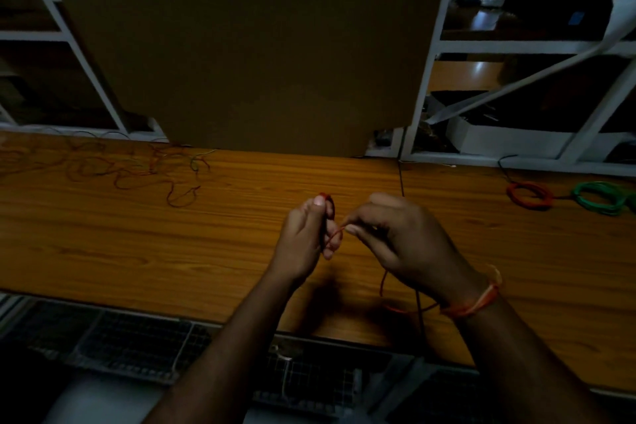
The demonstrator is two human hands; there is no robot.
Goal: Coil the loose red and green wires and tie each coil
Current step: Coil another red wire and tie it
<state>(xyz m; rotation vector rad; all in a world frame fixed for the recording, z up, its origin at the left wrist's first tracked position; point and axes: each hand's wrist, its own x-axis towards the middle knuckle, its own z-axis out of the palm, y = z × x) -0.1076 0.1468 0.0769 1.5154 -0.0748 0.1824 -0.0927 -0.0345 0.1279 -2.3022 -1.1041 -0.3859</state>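
Over a glossy wood-grain tabletop [172, 244] in a dim, shelf-lined room, the left hand [303, 237] and right hand [395, 241] each pinch a thin red wire [335, 236], with a tangled wire pile [103, 165] far left.

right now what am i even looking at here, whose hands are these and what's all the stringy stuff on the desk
There is no machine here: one camera worn on a person's head looks down at their own two bare hands over a wooden table. The left hand holds a small coil of red wire, and the right hand pinches its loose end. A tangle of loose wires lies at the far left. At the far right lie a finished red coil and a green coil. A brown cardboard sheet stands behind the table.
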